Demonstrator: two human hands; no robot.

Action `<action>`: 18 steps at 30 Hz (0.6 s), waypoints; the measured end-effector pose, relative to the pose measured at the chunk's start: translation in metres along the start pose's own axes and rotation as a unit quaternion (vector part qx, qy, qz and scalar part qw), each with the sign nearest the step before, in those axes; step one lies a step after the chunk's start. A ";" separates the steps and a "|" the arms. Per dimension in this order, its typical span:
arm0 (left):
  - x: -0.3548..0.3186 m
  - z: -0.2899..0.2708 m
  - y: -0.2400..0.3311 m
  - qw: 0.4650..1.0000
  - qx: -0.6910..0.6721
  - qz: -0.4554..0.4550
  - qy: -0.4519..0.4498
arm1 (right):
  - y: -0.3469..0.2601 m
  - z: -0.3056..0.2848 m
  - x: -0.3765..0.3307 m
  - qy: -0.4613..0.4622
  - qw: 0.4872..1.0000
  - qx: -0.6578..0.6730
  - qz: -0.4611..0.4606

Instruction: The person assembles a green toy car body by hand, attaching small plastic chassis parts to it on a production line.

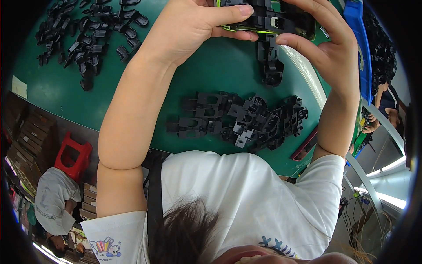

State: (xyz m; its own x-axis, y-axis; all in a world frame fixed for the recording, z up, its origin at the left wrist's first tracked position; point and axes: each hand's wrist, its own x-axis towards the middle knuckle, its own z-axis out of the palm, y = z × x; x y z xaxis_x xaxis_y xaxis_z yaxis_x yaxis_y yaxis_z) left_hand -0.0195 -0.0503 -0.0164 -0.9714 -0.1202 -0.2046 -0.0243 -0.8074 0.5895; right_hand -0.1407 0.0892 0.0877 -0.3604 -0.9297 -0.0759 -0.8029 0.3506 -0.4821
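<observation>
At the top of the view I hold a black plastic part with bright yellow-green edges [292,24] between both hands. My left hand [206,20] grips its left end, with the thumb laid along the top face. Curled round the right end is my right hand [329,42], its thumb near the lower edge. Just below the held part, a long black plastic piece [270,66] shows; whether it is joined to it I cannot tell. Nearer my body lies a pile of black plastic housings [237,116] on the green table [167,136].
Many small black clips [92,46] are scattered at the far left. On the right stands a blue bin [358,44] beside more black parts. A dark red-edged phone-like object [305,145] lies near the front edge. A red stool [72,156] and other people are nearby.
</observation>
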 end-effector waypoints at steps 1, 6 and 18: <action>0.000 0.001 0.000 1.000 0.005 -0.001 0.009 | 0.002 -0.001 0.000 0.003 1.000 0.007 -0.017; -0.001 0.004 0.000 1.000 0.009 -0.004 0.019 | 0.015 -0.001 -0.001 0.013 1.000 0.002 -0.023; -0.002 0.004 0.000 1.000 -0.001 -0.004 0.024 | 0.003 -0.007 0.002 -0.011 1.000 0.004 -0.017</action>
State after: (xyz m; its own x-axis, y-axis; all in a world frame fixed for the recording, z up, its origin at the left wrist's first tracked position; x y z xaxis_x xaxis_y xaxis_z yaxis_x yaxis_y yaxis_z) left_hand -0.0186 -0.0480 -0.0133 -0.9591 -0.1414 -0.2453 -0.0309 -0.8091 0.5869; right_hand -0.1470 0.0894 0.0921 -0.3216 -0.9436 -0.0783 -0.8114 0.3172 -0.4910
